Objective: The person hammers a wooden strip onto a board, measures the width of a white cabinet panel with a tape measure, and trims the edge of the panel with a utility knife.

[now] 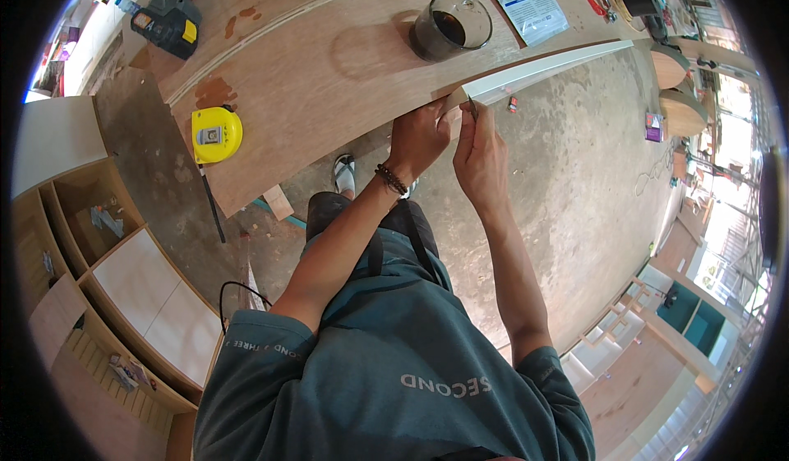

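Note:
A long white strip (pixel 526 73), perhaps a narrow board or edging, runs from my hands toward the far right beside the table edge. My left hand (pixel 421 139), with a beaded bracelet at the wrist, is closed at the near end of the strip, thumb and fingers pressed together there. Close beside it, my right hand (pixel 482 150) pinches a thin dark blade-like piece (pixel 472 105) whose tip touches or nearly touches the strip's end. My fingers hide most of the blade-like piece and the strip's very end.
On the wooden tabletop (pixel 312 91) stand a glass mug (pixel 450 27) of dark liquid, a yellow tape measure (pixel 217 135) at the left corner and a cordless power tool (pixel 168 21). A printed plastic packet (pixel 526 5) lies far right. Cabinets (pixel 140 280) stand left; concrete floor (pixel 567 182) lies right.

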The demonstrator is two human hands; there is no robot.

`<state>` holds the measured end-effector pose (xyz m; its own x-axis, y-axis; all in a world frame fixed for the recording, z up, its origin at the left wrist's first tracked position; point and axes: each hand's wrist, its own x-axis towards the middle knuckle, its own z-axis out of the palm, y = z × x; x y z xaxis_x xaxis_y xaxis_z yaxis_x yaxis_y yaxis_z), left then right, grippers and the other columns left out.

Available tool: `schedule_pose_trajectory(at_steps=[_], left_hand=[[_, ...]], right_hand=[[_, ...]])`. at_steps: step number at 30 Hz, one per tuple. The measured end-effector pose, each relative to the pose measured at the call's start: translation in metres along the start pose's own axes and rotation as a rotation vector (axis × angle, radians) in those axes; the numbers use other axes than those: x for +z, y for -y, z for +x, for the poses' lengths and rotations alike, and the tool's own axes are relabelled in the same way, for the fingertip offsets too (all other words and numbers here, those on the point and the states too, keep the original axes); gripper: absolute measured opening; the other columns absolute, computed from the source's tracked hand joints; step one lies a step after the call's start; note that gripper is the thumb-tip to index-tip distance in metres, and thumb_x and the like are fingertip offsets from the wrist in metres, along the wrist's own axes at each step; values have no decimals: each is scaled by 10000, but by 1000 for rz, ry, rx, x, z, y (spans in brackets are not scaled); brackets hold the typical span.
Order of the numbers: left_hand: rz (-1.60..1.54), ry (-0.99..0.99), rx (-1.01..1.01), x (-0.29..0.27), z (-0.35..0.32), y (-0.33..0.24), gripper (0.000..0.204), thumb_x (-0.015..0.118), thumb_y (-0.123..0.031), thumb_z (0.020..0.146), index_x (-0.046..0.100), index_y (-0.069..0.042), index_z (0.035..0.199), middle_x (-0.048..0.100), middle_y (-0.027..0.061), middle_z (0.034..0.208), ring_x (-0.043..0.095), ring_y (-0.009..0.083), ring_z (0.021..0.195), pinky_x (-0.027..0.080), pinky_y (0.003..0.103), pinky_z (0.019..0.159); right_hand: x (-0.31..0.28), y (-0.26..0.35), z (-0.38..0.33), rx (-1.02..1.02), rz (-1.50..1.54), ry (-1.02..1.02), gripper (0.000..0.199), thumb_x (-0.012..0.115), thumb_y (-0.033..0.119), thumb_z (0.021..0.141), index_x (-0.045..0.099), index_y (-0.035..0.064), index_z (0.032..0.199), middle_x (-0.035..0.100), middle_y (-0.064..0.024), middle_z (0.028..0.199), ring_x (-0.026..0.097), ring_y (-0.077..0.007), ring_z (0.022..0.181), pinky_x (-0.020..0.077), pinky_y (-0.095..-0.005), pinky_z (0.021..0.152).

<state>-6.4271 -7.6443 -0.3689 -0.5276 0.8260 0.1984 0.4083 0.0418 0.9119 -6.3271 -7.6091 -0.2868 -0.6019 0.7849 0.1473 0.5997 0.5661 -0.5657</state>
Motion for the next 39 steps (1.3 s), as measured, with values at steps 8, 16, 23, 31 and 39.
schedule_pose_trajectory(at_steps=[8,16,23,31,39], left_hand=[[40,19,-3,4,-1,7,281,604,-84,832,697,20,1075,714,225,1019,669,399,992,535,449,874],[13,7,4,-1,1,0,298,611,-92,825,692,21,1088,707,233,1043,663,409,995,525,470,884],[24,3,19,-1,0,0,308,609,-101,830,690,20,1102,706,240,1045,663,414,1003,526,466,895],[15,-5,-13,4,-1,6,280,623,-137,844,722,2,1067,715,231,1026,676,393,991,538,445,875],[42,-88,44,5,-3,1,295,658,-151,836,729,9,1074,724,218,1011,688,379,958,534,450,880]], right_hand=[[0,1,0,36,34,3,184,477,99,1049,529,37,1214,695,-246,1038,652,-491,903,520,-542,697],[2,-1,-1,-14,-2,-17,175,482,132,1050,495,37,1197,697,-257,1004,671,-472,867,532,-529,666],[0,1,0,5,-10,-1,177,490,127,1044,495,43,1200,695,-251,1003,670,-471,867,531,-527,666],[7,5,0,44,-68,-17,160,507,122,1024,490,27,1152,686,-274,969,666,-479,834,526,-541,641],[10,3,3,36,-22,-35,137,498,130,1027,482,20,1106,683,-275,929,655,-495,798,517,-552,621]])
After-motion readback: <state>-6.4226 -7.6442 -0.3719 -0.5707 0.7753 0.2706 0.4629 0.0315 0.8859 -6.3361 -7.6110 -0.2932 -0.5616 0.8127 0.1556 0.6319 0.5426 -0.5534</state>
